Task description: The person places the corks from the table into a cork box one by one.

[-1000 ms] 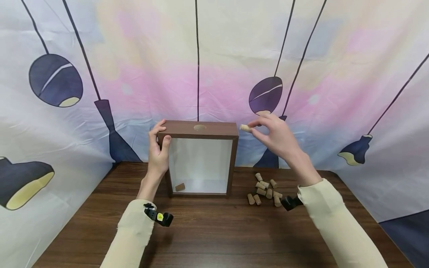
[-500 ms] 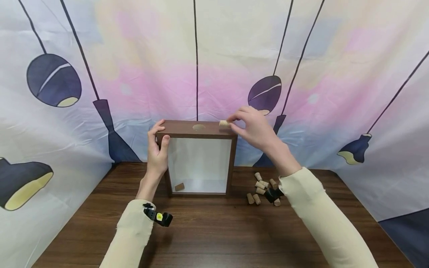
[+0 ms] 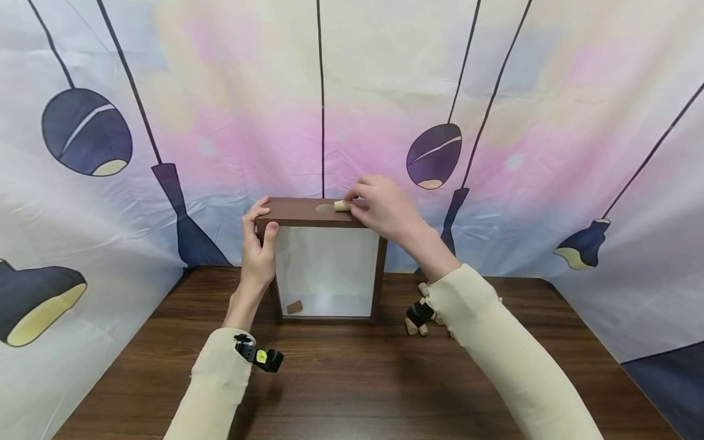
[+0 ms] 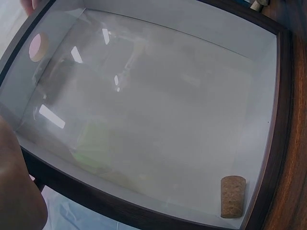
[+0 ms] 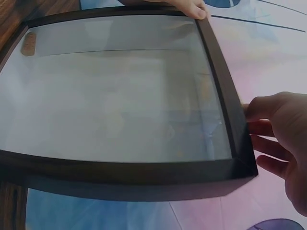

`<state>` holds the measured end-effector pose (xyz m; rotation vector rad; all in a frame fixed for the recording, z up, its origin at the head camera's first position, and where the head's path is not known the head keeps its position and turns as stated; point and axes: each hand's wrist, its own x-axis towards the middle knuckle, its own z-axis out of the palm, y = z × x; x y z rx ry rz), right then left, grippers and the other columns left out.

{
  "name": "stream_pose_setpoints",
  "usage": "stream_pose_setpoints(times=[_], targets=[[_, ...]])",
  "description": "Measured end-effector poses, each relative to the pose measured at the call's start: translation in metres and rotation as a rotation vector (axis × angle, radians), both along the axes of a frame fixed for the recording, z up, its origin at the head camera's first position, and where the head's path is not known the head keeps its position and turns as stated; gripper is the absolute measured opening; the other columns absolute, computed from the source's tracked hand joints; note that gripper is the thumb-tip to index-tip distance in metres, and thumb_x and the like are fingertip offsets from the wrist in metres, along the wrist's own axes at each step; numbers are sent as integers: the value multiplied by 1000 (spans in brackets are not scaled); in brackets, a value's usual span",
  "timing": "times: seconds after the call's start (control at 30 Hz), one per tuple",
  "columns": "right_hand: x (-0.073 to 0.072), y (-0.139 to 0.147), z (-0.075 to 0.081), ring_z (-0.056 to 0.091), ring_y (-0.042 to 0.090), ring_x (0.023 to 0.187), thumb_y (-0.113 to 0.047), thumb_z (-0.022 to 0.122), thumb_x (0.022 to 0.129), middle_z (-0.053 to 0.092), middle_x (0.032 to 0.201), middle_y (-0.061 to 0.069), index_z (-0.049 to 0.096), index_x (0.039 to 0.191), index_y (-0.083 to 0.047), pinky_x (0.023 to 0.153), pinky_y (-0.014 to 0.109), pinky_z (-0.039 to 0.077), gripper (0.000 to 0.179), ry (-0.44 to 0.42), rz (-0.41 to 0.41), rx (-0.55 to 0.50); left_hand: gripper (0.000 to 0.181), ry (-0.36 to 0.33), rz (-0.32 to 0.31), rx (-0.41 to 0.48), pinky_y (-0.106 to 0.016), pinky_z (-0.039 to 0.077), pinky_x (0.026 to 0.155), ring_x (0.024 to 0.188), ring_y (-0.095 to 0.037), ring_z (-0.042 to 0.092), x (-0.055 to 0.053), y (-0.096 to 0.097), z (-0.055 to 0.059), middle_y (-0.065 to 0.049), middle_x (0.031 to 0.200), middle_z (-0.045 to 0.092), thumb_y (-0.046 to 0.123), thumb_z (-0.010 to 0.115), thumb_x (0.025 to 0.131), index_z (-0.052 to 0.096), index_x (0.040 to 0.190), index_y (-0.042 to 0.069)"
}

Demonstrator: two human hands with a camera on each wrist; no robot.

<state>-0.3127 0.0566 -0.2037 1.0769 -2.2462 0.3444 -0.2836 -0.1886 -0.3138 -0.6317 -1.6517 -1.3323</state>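
Observation:
A brown wooden shadow box frame (image 3: pixel 297 218) with a clear front and white inside stands upright on the table. My left hand (image 3: pixel 258 247) grips its upper left corner, thumb on the front and fingers over the top. In its top edge is a round hole (image 3: pixel 325 209). My right hand (image 3: pixel 382 206) pinches a pale cork (image 3: pixel 341 206) just right of that hole, close over the top edge. Inside, at the lower left, lies one cork (image 4: pixel 233 196). In the right wrist view the right hand's fingers (image 5: pixel 268 108) are at the frame's top edge, the held cork mostly hidden.
On the wooden table (image 3: pixel 341 379), right of the frame, several loose corks (image 3: pixel 411 326) lie in a pile, partly covered by the right wrist camera (image 3: pixel 420 313) and sleeve. A printed cloth backdrop (image 3: pixel 247 122) hangs close behind the frame.
My right hand has carried the pinched cork leftward, from beyond the frame's right side to over the top edge beside the hole. My left hand keeps its grip on the corner.

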Motion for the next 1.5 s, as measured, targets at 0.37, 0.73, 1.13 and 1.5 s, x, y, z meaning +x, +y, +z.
stream_pose_setpoints(times=[0.37, 0.73, 1.13, 1.5], targets=[[-3, -23, -1, 63, 24, 92, -14, 69, 93, 68, 97, 3, 75, 99, -10, 84, 36, 50, 9, 62, -49, 31, 29, 1, -2, -4, -32, 24, 114, 145, -38, 29, 2, 0, 1, -30, 149, 36, 7, 46, 105, 38, 126, -12], [0, -41, -5, 67, 19, 91, -9, 65, 96, 66, 99, 0, 74, 99, -11, 76, 32, 52, 10, 47, -6, 43, 30, -6, 4, 1, -30, 26, 113, 145, -37, 30, 2, -1, 0, -30, 149, 36, 9, 46, 105, 39, 126, -11], [3, -38, -5, 66, 17, 92, -9, 61, 98, 66, 102, 0, 73, 107, -10, 82, 31, 52, 16, -66, 36, -25, 31, 0, 3, 6, -30, 25, 114, 146, -36, 29, 0, 0, 0, -29, 150, 37, 10, 47, 105, 39, 126, -11], [3, -33, -6, 67, 14, 92, -7, 62, 96, 71, 104, 1, 72, 110, -9, 85, 26, 52, 17, -90, 117, -51, 32, 8, 19, -8, -36, 23, 117, 146, -39, 28, 2, -2, 1, -31, 149, 37, 12, 47, 106, 39, 125, -12]])
